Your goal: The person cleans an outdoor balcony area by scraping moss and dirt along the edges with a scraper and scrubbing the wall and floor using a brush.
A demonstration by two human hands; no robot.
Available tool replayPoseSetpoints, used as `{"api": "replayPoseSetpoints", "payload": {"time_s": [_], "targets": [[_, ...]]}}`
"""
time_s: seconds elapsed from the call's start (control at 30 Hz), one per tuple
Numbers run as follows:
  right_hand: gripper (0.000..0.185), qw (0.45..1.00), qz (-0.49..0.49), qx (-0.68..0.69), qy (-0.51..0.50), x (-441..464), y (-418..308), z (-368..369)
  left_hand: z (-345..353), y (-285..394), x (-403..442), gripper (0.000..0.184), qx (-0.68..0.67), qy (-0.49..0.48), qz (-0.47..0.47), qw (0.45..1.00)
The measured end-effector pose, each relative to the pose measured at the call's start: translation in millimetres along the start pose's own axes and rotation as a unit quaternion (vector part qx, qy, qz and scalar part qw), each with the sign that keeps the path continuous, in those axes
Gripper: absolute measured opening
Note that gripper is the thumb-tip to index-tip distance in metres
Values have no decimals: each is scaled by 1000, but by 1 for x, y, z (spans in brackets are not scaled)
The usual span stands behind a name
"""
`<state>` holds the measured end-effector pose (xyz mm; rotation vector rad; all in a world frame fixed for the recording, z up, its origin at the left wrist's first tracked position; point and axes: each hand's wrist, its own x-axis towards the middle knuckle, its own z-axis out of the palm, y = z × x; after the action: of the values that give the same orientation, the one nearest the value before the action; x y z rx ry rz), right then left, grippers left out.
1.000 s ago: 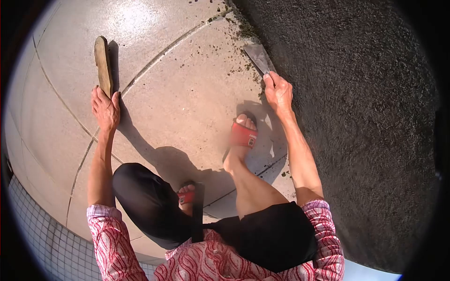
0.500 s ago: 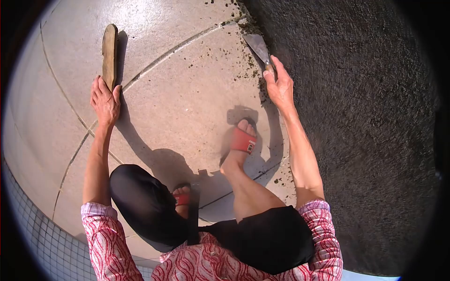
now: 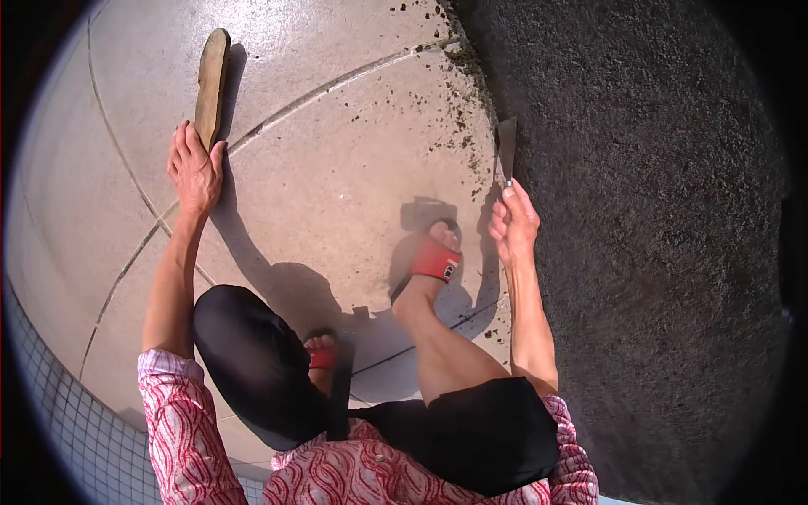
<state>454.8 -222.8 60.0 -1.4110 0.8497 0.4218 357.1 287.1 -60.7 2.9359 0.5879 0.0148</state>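
Note:
My left hand (image 3: 199,175) is closed around the lower end of a flat wooden stick (image 3: 214,82) with a rounded top, which points away from me over the tiles. In my right hand (image 3: 515,220) is a putty knife (image 3: 507,147), its handle hidden in my fist. Its metal blade points away from me, along the border between the pale tiled floor (image 3: 362,181) and the dark rough surface (image 3: 640,236). Dark crumbs of dirt (image 3: 459,118) lie scattered on the tiles along that border, left of the blade.
My right foot in a red slide sandal (image 3: 435,257) stands on the tiles between my hands. The left sandal (image 3: 321,357) is partly behind my dark-clad knee. Grout lines cross the floor. A strip of small grid tiles (image 3: 63,391) curves along the lower left.
My right hand has drawn the putty knife back toward me and turned its blade, from over the crumbs to the dark border. My left hand and the stick sit slightly farther right and up.

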Motion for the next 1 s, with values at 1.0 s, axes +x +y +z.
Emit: {"api": "replayPoseSetpoints", "payload": {"time_s": [1.0], "targets": [[44, 980, -32, -173, -92, 25, -59, 96, -2, -1, 1, 65, -6, -25, -11, 1000]]}}
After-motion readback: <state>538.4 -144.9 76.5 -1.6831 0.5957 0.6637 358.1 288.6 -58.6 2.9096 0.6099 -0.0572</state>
